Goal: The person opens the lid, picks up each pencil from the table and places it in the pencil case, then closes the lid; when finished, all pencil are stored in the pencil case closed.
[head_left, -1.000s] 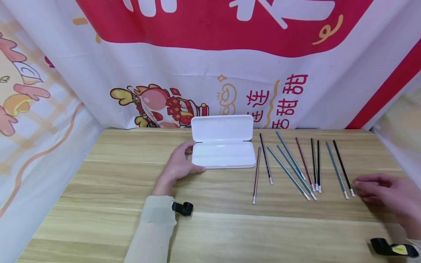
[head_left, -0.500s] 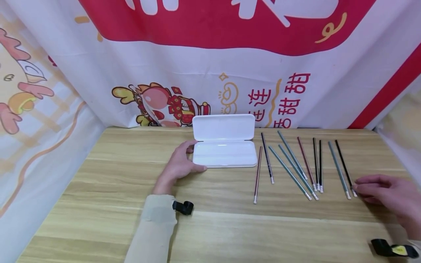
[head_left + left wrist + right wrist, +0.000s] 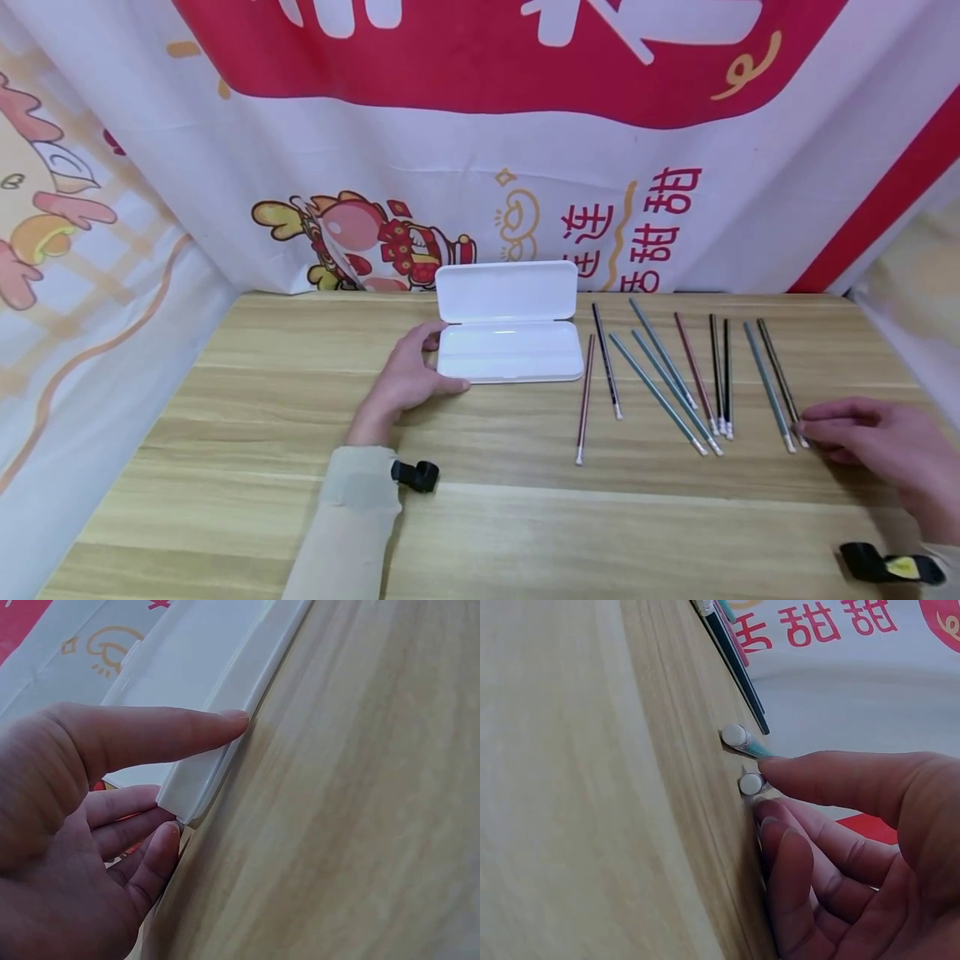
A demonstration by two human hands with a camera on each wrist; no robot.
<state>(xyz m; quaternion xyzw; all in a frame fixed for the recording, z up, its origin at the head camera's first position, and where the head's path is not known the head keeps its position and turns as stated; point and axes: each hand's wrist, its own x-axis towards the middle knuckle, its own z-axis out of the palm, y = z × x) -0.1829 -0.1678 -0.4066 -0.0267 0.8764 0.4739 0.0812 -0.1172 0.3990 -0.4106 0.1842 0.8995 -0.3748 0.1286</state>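
Observation:
A white pencil case (image 3: 510, 353) stands with its lid raised at the back middle of the table, nothing inside it. My left hand (image 3: 407, 372) holds its left end, thumb along the front edge and fingers round the side; the left wrist view shows the thumb (image 3: 180, 733) over the rim. At the far right, my right hand (image 3: 877, 435) pinches a dark pencil (image 3: 782, 377) near its white eraser end (image 3: 751, 784). That pencil lies on the table. Close on its left is a teal pencil (image 3: 768, 386), its eraser also visible in the right wrist view.
Several more pencils lie spread right of the case, erasers toward me: a reddish one (image 3: 586, 400), a dark blue one (image 3: 607, 360), teal ones (image 3: 657, 394) and black ones (image 3: 727, 379). A printed cloth (image 3: 300, 142) hangs behind the wooden table (image 3: 570, 533).
My right hand has moved slightly left onto the eraser end of the rightmost pencil, which has turned, its shaft now looking brownish rather than black. My left hand stays on the case.

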